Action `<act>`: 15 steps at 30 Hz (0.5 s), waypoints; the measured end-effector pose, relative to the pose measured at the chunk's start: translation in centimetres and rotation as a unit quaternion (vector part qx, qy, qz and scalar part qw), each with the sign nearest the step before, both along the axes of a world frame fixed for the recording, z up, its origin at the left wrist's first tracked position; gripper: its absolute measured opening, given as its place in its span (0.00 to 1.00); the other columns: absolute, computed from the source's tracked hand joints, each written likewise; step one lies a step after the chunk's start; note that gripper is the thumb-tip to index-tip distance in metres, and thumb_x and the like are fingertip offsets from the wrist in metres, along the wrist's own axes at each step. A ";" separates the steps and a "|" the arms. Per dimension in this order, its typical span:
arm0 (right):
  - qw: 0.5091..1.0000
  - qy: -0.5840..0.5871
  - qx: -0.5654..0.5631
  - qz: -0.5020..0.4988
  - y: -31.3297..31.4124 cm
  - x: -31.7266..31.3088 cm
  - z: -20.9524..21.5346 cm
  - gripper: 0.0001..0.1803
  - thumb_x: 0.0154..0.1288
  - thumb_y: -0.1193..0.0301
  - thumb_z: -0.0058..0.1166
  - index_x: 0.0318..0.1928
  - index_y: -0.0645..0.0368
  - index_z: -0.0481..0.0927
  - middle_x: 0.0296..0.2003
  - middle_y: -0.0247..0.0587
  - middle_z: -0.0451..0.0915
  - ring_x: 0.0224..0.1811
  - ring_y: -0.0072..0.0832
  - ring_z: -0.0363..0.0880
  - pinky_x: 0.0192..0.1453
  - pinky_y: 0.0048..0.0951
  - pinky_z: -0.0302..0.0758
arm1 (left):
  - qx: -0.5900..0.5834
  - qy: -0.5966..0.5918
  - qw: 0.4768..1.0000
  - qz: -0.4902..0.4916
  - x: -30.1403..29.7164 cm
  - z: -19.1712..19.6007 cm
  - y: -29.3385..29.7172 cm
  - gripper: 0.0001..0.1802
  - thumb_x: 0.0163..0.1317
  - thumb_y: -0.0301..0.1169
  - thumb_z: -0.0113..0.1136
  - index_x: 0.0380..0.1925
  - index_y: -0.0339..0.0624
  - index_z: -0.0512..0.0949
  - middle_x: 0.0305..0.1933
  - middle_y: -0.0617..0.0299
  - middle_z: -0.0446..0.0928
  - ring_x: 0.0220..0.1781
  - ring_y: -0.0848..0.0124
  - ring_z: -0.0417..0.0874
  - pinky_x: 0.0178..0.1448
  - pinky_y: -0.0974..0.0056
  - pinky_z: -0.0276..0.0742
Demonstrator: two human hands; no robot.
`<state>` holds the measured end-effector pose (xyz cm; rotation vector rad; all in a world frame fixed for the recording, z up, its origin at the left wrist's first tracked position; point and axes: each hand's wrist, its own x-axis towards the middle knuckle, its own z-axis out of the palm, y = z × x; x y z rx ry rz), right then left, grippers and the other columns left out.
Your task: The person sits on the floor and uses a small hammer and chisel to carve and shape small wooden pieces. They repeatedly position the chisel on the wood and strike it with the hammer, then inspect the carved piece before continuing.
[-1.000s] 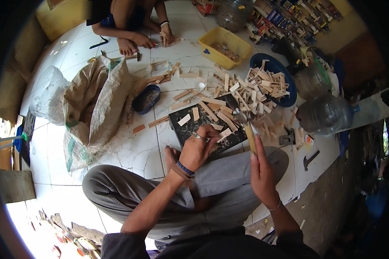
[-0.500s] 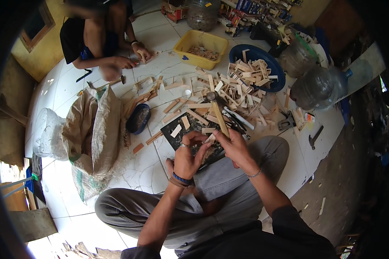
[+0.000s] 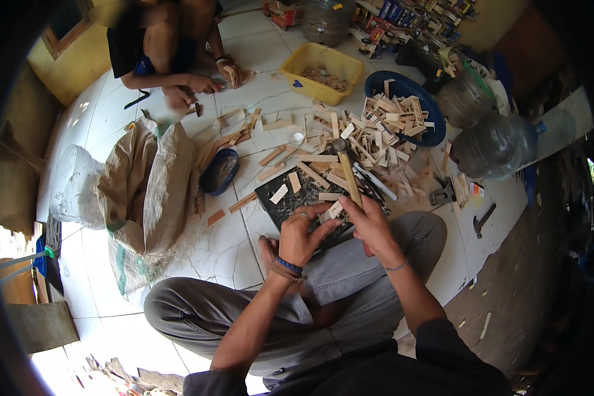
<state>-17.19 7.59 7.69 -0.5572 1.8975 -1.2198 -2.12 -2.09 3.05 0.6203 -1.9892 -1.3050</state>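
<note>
My right hand (image 3: 371, 226) is closed round the wooden handle of a hammer (image 3: 350, 173), whose metal head points away from me. Between the fingers of my left hand (image 3: 303, 239) is a small pale wooden piece (image 3: 333, 211), and my right fingertips touch its other side. Both hands are over a dark board (image 3: 268, 199) in front of my crossed legs. Loose wood strips lie on that board, among them a short pale one (image 3: 278, 193) and a tan one (image 3: 294, 182).
Beyond the board lies a heap of wood pieces (image 3: 356, 142), spilling from a blue basin (image 3: 431, 135). A yellow tub (image 3: 289, 66) stands behind. At left are a sack (image 3: 158, 191) and a blue dish (image 3: 208, 187); at right, another hammer (image 3: 485, 220). A co-worker's hands (image 3: 224, 76) work at far left.
The whole scene has shifted slightly right in view. My hands still hold the hammer and the wooden piece, with the left fingers now closer around the piece.
</note>
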 end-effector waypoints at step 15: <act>0.998 -0.055 0.005 -0.022 -0.1 -0.2 0.8 0.14 0.79 0.54 0.58 0.40 0.49 0.78 0.23 0.16 0.60 0.20 0.07 0.53 0.17 0.14 0.55 | -0.019 0.019 1.000 0.005 -0.1 -0.4 -0.2 0.19 0.60 0.36 0.77 0.46 0.37 0.87 0.44 0.49 0.88 0.46 0.53 0.89 0.51 0.57 0.83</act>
